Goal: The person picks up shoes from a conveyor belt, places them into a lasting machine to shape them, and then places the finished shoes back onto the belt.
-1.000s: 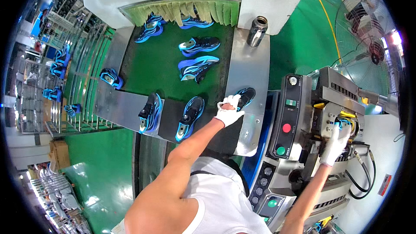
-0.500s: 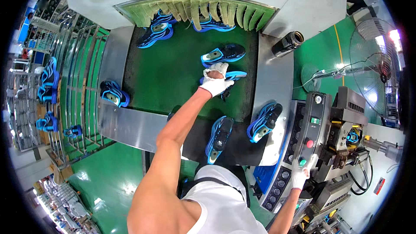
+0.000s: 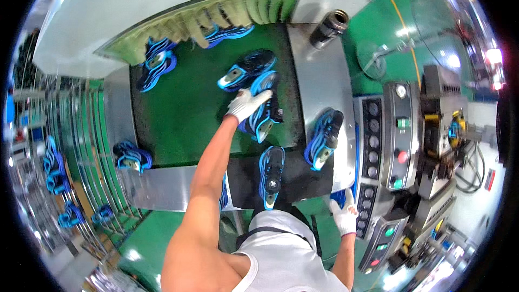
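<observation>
My left hand point(image 3: 250, 106), in a white glove, grips the side of a blue and black sneaker point(image 3: 265, 121) on the green conveyor belt point(image 3: 184, 113). Its thumb lies across the shoe. Just beyond it, another sneaker point(image 3: 251, 67) rests on the belt, very close to the held one. Off to the right, my right hand point(image 3: 346, 216), also gloved, hangs beside the metal table's near corner with its fingers stretched out and nothing visible in them. Nearest my body, a sneaker point(image 3: 271, 176) lies on the black mat point(image 3: 243, 181).
More sneakers sit under the green strip curtain point(image 3: 238, 11), on the left metal edge and on the right metal ledge point(image 3: 324, 75). A dark flask point(image 3: 330, 30) stands on that ledge. A control panel point(image 3: 400, 135) with buttons and machinery flank the right; a metal rack point(image 3: 81, 135) stands left.
My view has turned, shifting the scene. The sneaker under my left hand now points toward me instead of lying sideways. My right hand has come away from the control panel buttons.
</observation>
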The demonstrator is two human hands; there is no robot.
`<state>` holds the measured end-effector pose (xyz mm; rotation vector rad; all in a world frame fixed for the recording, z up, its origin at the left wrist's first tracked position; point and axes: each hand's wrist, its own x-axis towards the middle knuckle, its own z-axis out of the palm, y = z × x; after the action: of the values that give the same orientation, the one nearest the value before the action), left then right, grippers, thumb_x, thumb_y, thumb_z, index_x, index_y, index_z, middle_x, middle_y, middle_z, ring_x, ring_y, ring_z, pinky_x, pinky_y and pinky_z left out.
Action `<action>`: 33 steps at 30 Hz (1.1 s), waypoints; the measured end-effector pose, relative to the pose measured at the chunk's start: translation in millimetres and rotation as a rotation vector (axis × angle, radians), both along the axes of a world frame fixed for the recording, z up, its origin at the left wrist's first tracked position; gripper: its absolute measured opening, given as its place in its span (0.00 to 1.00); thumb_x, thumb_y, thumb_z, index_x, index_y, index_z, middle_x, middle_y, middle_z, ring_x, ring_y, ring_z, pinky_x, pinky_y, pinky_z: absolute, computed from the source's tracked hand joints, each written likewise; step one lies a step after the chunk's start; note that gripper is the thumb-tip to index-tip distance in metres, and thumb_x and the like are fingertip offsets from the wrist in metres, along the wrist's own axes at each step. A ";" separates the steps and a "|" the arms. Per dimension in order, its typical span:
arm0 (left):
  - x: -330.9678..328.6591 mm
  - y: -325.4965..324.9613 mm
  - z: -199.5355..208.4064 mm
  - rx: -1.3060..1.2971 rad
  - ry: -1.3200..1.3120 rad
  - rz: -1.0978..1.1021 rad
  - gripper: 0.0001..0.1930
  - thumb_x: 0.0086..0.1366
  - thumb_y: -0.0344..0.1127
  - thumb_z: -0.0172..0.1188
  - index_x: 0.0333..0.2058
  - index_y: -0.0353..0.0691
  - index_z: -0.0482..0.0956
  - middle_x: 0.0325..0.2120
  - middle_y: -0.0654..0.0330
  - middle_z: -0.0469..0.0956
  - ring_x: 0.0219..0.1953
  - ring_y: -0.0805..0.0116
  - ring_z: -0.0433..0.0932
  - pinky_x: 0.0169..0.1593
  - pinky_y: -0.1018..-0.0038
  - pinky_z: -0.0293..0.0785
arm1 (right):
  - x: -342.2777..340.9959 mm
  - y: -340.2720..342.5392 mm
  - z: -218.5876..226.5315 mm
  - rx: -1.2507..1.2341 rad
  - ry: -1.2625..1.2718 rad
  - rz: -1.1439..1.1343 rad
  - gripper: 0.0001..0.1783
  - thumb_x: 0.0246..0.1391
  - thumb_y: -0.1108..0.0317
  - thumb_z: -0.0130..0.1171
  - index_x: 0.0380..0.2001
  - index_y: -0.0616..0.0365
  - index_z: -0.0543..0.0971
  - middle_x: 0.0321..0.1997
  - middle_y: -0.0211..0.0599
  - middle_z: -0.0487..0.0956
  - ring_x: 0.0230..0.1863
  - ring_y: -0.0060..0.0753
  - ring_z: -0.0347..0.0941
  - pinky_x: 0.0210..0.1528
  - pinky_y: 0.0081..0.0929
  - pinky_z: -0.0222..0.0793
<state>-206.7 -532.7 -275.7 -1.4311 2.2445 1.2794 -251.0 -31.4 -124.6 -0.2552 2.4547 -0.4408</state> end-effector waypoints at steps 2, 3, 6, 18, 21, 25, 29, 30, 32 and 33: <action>6.3 33.2 44.8 0.306 0.183 0.200 0.54 0.59 0.80 0.53 0.60 0.26 0.73 0.59 0.39 0.73 0.61 0.45 0.74 0.63 0.58 0.69 | 0.5 -23.2 19.9 -0.238 -0.087 -0.128 0.48 0.55 0.67 0.71 0.73 0.70 0.58 0.74 0.61 0.66 0.76 0.51 0.62 0.75 0.38 0.59; 12.0 54.0 44.8 0.506 0.387 0.328 0.50 0.62 0.79 0.51 0.56 0.29 0.75 0.53 0.43 0.77 0.54 0.50 0.77 0.58 0.61 0.73 | 5.6 -26.1 21.1 -0.407 -0.141 -0.215 0.48 0.56 0.68 0.71 0.73 0.70 0.58 0.74 0.62 0.64 0.77 0.52 0.60 0.76 0.40 0.58; 10.3 121.6 48.1 1.045 0.731 0.622 0.44 0.67 0.79 0.46 0.48 0.35 0.80 0.37 0.51 0.84 0.38 0.57 0.84 0.46 0.61 0.83 | 20.1 -53.2 53.8 -0.786 -0.376 -0.393 0.51 0.56 0.64 0.73 0.74 0.70 0.55 0.76 0.63 0.60 0.77 0.53 0.58 0.77 0.45 0.56; -49.6 372.8 158.8 1.179 0.548 0.268 0.34 0.71 0.68 0.54 0.61 0.45 0.76 0.52 0.59 0.82 0.53 0.60 0.81 0.60 0.61 0.78 | 0.0 34.1 97.8 -0.717 0.001 -0.325 0.54 0.53 0.44 0.68 0.72 0.68 0.60 0.66 0.61 0.74 0.67 0.56 0.73 0.68 0.40 0.68; -67.8 424.0 154.9 1.228 0.471 0.131 0.33 0.73 0.66 0.53 0.61 0.44 0.76 0.53 0.59 0.81 0.54 0.60 0.81 0.60 0.61 0.78 | -13.3 90.5 105.6 -0.866 -0.004 -0.444 0.53 0.53 0.43 0.68 0.72 0.67 0.61 0.64 0.59 0.76 0.64 0.53 0.76 0.65 0.37 0.70; -80.3 506.3 193.5 1.018 0.524 -0.019 0.28 0.78 0.55 0.51 0.60 0.37 0.75 0.52 0.58 0.82 0.49 0.66 0.83 0.55 0.66 0.80 | -11.3 174.6 125.0 -0.836 0.015 -0.582 0.49 0.50 0.46 0.69 0.69 0.62 0.66 0.59 0.55 0.80 0.60 0.48 0.77 0.63 0.34 0.71; -86.6 566.3 247.8 0.303 0.460 -0.656 0.24 0.76 0.44 0.54 0.59 0.28 0.72 0.47 0.54 0.82 0.46 0.66 0.79 0.53 0.67 0.76 | 7.3 248.0 132.6 -0.870 0.049 -0.713 0.58 0.44 0.46 0.74 0.73 0.60 0.60 0.65 0.52 0.76 0.65 0.44 0.73 0.67 0.32 0.67; -86.5 583.1 259.1 0.344 0.560 -0.737 0.24 0.74 0.41 0.55 0.59 0.26 0.71 0.47 0.52 0.82 0.46 0.65 0.79 0.54 0.66 0.75 | 10.7 261.9 137.3 -0.871 0.042 -0.794 0.61 0.44 0.46 0.75 0.74 0.61 0.58 0.66 0.53 0.74 0.65 0.43 0.72 0.68 0.32 0.66; -88.8 616.1 284.8 0.367 0.704 -0.937 0.24 0.69 0.35 0.57 0.59 0.26 0.70 0.47 0.48 0.81 0.48 0.62 0.79 0.56 0.65 0.75 | 26.0 294.8 158.3 -0.936 0.090 -0.930 0.47 0.46 0.55 0.78 0.65 0.67 0.70 0.55 0.44 0.80 0.55 0.33 0.76 0.60 0.31 0.72; -91.0 626.4 291.8 0.372 0.665 -1.046 0.25 0.68 0.34 0.57 0.60 0.26 0.69 0.50 0.47 0.80 0.49 0.61 0.78 0.57 0.64 0.74 | 37.1 310.9 163.9 -0.916 0.048 -1.005 0.43 0.47 0.57 0.77 0.63 0.67 0.72 0.54 0.42 0.81 0.53 0.32 0.77 0.59 0.32 0.73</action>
<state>-297.7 93.7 16.2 0.3872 2.2992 1.6775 -213.9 279.6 39.3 0.6524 2.0779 -1.9659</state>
